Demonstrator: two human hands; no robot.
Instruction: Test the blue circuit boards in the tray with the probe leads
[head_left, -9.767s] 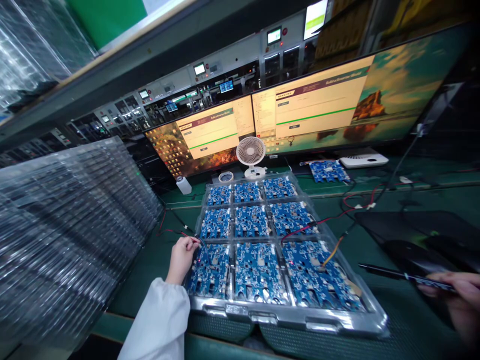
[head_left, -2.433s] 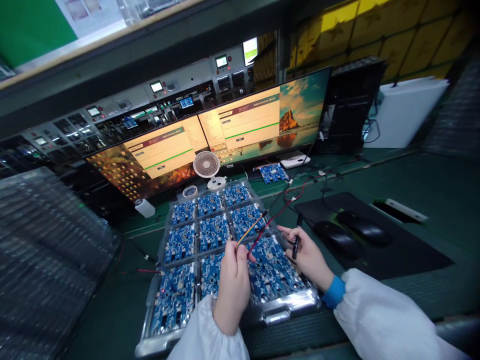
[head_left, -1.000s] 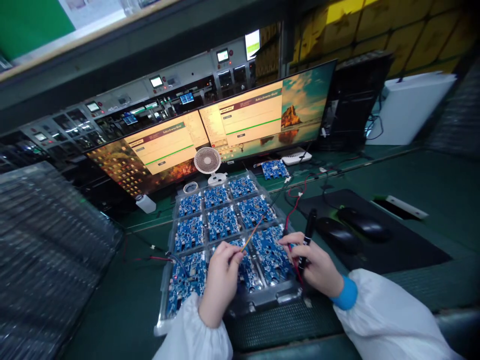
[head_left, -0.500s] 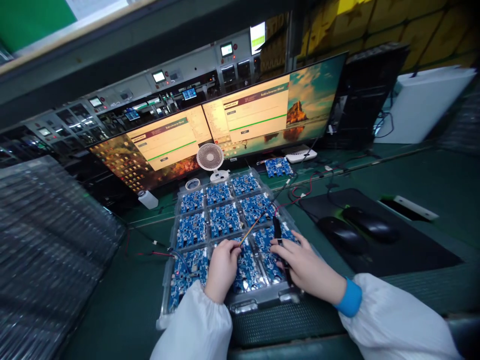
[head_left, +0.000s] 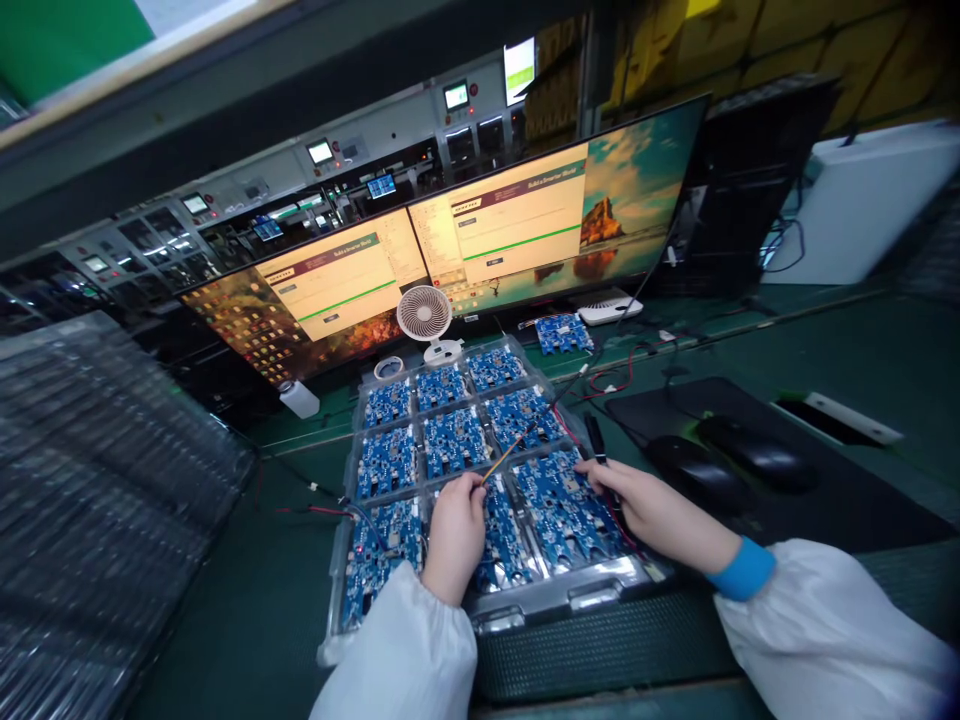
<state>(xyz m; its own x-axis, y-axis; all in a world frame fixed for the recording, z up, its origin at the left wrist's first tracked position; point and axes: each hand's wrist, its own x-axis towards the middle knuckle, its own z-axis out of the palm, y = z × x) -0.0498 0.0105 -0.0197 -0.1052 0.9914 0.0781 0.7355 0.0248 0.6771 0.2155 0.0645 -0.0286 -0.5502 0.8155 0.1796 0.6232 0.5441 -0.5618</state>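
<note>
the left hand (head_left: 456, 530) pinches a thin yellow-orange wire (head_left: 501, 461); the right hand (head_left: 641, 497), grasping a slim black pen (head_left: 595, 437), is at the front-right blue circuit board (head_left: 564, 512) in the clear plastic tray (head_left: 604, 595). that hand snagging the thin red wire (head_left: 565, 424) could shift the board.

open bench (head_left: 255, 600) between plastic stack (head_left: 112, 500) and board tray (head_left: 547, 602), red wire (head_left: 322, 510) at the far end

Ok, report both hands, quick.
Left hand: grip closed on the yellow wire.
Right hand: grip closed, holding the black pen.
</note>
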